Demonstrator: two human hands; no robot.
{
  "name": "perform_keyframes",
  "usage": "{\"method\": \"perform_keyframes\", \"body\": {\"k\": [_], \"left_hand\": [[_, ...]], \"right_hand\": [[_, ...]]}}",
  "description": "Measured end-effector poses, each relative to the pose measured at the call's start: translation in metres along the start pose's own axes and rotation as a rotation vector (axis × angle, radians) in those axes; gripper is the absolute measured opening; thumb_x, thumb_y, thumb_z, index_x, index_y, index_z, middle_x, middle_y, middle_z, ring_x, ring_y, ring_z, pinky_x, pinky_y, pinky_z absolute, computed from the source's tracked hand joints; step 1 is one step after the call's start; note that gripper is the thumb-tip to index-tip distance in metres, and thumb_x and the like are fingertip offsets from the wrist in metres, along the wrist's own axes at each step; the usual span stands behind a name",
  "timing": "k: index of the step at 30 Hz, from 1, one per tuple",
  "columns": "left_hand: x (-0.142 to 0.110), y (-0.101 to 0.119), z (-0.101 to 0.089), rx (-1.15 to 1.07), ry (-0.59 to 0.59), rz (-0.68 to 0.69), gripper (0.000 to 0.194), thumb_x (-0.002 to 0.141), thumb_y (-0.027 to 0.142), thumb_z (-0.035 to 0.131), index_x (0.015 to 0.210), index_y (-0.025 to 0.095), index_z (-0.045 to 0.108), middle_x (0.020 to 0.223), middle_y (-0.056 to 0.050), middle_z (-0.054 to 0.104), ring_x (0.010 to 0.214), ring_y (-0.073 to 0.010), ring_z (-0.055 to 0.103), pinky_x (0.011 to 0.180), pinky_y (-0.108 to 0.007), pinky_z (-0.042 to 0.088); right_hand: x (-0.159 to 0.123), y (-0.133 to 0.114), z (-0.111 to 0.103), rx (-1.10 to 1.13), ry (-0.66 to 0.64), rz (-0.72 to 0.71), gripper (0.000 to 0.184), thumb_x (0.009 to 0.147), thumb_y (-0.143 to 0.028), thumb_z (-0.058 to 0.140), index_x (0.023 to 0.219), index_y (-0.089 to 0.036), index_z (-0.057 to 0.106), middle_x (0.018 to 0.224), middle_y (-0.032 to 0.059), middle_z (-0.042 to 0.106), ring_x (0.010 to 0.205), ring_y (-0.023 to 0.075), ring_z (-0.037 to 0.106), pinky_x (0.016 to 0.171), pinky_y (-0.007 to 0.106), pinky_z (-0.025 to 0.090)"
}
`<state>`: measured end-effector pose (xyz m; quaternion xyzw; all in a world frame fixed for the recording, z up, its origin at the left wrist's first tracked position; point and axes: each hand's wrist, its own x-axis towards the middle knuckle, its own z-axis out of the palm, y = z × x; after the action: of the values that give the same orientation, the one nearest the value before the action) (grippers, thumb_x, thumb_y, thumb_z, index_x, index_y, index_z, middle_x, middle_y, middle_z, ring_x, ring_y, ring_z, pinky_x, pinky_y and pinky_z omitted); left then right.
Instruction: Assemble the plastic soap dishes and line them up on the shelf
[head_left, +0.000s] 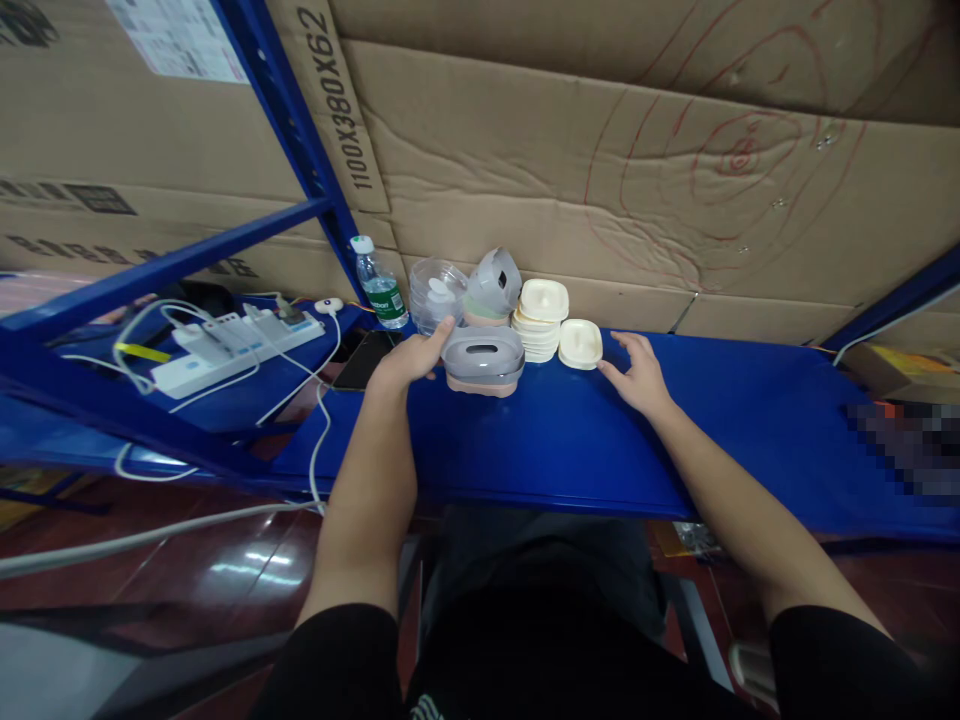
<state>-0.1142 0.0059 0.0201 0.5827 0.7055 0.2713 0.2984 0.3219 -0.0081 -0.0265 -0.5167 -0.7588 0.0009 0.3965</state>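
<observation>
My left hand (411, 360) grips the left end of a grey, rounded lid-like part (483, 357) that sits on a pinkish base on the blue shelf (570, 440). My right hand (637, 375) lies open and flat on the shelf, its fingers just right of a single cream tray (580, 343). Left of that tray stands a stack of cream trays (540, 322). Behind the held part is another grey part (494, 283), tilted, and a clear plastic container (435, 290).
A water bottle (379, 284) stands by the blue upright. A dark phone (365, 359) lies left of my left hand. A white power strip (232, 345) with plugs and cables sits on the left shelf. Cardboard sheets (637, 150) back the shelf.
</observation>
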Motion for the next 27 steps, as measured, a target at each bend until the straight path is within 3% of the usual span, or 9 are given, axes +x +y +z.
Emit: {"method": "perform_keyframes", "body": {"k": [8,13,16,19,21,27], "left_hand": [[-0.011,0.011,0.006,-0.032,-0.155,0.042,0.098,0.091,0.095,0.021,0.083,0.017,0.080,0.095,-0.022,0.081,0.064,-0.0291,0.072,0.057,-0.037,0.050],[-0.017,0.021,0.015,-0.009,-0.249,0.100,0.097,0.092,0.093,0.020,0.086,0.018,0.081,0.099,-0.021,0.082,0.064,-0.0269,0.071,0.055,-0.035,0.046],[-0.017,0.024,0.025,0.005,-0.335,0.215,0.099,0.088,0.097,0.020,0.077,0.018,0.079,0.098,-0.020,0.082,0.060,-0.0239,0.066,0.059,-0.036,0.049],[-0.016,0.025,0.041,0.023,-0.391,0.319,0.101,0.081,0.104,0.020,0.066,0.020,0.075,0.081,-0.017,0.080,0.058,-0.0235,0.063,0.066,-0.038,0.053],[-0.017,0.026,0.052,0.016,-0.436,0.367,0.102,0.078,0.106,0.021,0.066,0.020,0.074,0.074,-0.014,0.077,0.059,-0.0237,0.063,0.067,-0.038,0.053],[-0.025,0.035,0.078,-0.061,-0.555,0.440,0.105,0.075,0.109,0.019,0.076,0.021,0.075,0.083,-0.013,0.078,0.057,-0.0203,0.059,0.061,-0.036,0.051]], "right_hand": [[-0.001,-0.013,-0.006,0.016,-0.002,-0.051,0.072,0.094,-0.077,0.059,0.146,-0.027,0.060,0.143,0.0166,0.064,0.138,0.0392,0.059,0.117,0.065,0.049],[-0.004,-0.025,-0.011,0.067,-0.050,-0.191,0.074,0.094,-0.075,0.063,0.149,-0.027,0.058,0.147,0.0181,0.061,0.140,0.0388,0.057,0.120,0.063,0.046],[-0.007,-0.034,-0.010,0.074,-0.148,-0.280,0.087,0.087,-0.081,0.068,0.155,-0.030,0.053,0.156,0.0176,0.055,0.147,0.0424,0.050,0.123,0.068,0.040],[-0.008,-0.042,-0.008,0.078,-0.236,-0.332,0.099,0.079,-0.086,0.073,0.160,-0.033,0.049,0.164,0.0152,0.050,0.153,0.0455,0.043,0.126,0.071,0.033],[-0.009,-0.044,-0.008,0.085,-0.279,-0.352,0.101,0.077,-0.085,0.075,0.161,-0.036,0.048,0.166,0.0129,0.048,0.155,0.0455,0.040,0.128,0.071,0.032],[-0.008,-0.046,-0.022,0.088,-0.386,-0.448,0.096,0.072,-0.083,0.081,0.154,-0.038,0.059,0.168,0.0055,0.050,0.157,0.0441,0.040,0.131,0.067,0.029]]}}
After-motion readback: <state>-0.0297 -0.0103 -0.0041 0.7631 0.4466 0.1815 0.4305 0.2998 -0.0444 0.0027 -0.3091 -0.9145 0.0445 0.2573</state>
